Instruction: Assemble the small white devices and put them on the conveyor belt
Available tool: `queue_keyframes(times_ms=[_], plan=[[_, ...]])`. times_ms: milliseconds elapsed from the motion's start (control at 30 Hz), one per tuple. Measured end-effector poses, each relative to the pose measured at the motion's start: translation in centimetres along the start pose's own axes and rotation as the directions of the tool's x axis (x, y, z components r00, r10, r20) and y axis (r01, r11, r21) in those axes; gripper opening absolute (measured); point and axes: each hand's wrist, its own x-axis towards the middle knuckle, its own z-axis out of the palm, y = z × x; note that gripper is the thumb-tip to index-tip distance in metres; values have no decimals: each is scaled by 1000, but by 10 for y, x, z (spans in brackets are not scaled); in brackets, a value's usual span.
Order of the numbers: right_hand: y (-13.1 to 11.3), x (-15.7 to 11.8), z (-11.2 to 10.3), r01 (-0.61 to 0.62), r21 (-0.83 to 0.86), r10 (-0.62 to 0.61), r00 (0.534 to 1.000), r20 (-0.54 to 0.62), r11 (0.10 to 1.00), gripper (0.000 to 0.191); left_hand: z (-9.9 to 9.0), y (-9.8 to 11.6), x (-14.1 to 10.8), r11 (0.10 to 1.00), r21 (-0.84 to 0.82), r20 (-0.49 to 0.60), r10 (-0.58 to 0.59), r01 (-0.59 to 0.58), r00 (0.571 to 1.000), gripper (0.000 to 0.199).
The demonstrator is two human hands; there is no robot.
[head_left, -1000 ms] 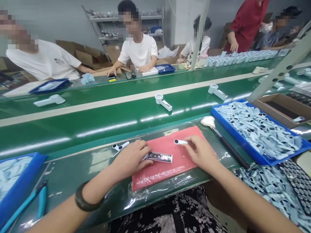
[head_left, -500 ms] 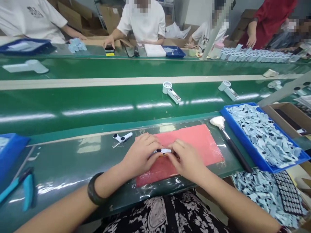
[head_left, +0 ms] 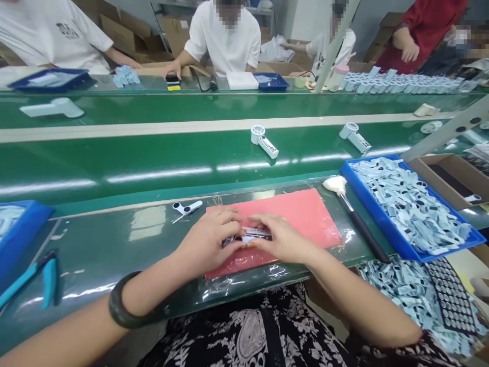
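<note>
My left hand (head_left: pixel 208 239) and my right hand (head_left: pixel 280 238) meet over the pink mat (head_left: pixel 305 214) at the near edge of the bench. Between the fingertips of both lies a slim white handle part (head_left: pixel 250 236) with a dark printed face, pressed down on the mat; a small white strip sits on top of it. Fingers hide both of its ends. A dark bangle (head_left: pixel 120 308) circles my left wrist. A small white piece with black rings (head_left: pixel 186 208) rests on the green surface just left of the mat.
A blue tray (head_left: pixel 367 201) full of pale blue labels stands at right, a black-handled brush (head_left: pixel 353 216) beside it. Blue pliers (head_left: pixel 36 275) lie at left by another blue tray (head_left: pixel 21 224). White fan units (head_left: pixel 263 141) ride the green conveyor (head_left: pixel 153 153). People work across it.
My right hand carried the small white strip from the right of the mat to the handle part under my left hand. Both hands now press together on it. The view dipped downward.
</note>
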Motion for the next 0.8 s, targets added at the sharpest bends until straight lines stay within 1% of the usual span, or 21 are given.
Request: queue_keyframes(times_ms=[67,133,200,267,367,433,500,533,567,600,633,667,700,733,767,800], plan=[[-6,-8,2,27,-129,-21,999,43,991,49,2,9,-7,998,58,33,-37,35,999,15],[-9,-14,6,62,-199,-57,998,31,978,44,6,17,-11,993,99,48,-76,71,996,21],[-10,-17,9,100,-237,-103,995,-1,966,42,9,21,-11,990,100,62,-103,96,993,24],[-8,-17,10,125,-256,-135,991,-19,959,41,9,20,-8,992,68,93,-114,108,989,24],[-5,-15,9,119,-217,-125,992,-14,969,41,7,15,-7,996,40,118,-87,82,989,23],[-4,-17,10,144,-191,-149,989,-12,971,40,6,15,-9,993,103,82,-64,56,995,29],[1,-20,14,194,-191,-205,978,-40,962,35,9,19,-13,978,200,-6,-52,52,999,26],[7,-20,17,189,-184,-212,970,-116,965,31,12,20,-14,972,230,-73,-36,52,997,22],[16,-18,20,172,-226,-210,965,-154,959,29,15,20,-13,962,266,-145,-14,53,989,21],[26,-14,23,160,-315,-230,953,-199,935,27,19,17,-10,956,287,-148,-13,55,989,23],[38,-6,25,186,-429,-308,922,-234,884,26,20,11,-6,960,276,-122,-21,54,992,25],[50,3,26,247,-536,-443,854,-274,808,27,21,4,-1,958,277,-41,-66,75,997,27],[59,12,26,312,-614,-557,790,-256,725,28,19,-3,6,952,277,51,-150,131,987,29],[67,20,24,374,-645,-645,723,-248,666,26,15,-10,13,951,264,153,-206,161,967,32],[71,25,22,436,-615,-689,678,-255,657,29,10,-15,20,952,238,225,-247,192,943,34],[73,27,19,386,-499,-544,810,-218,776,37,4,-19,27,954,222,284,-262,203,922,37]])
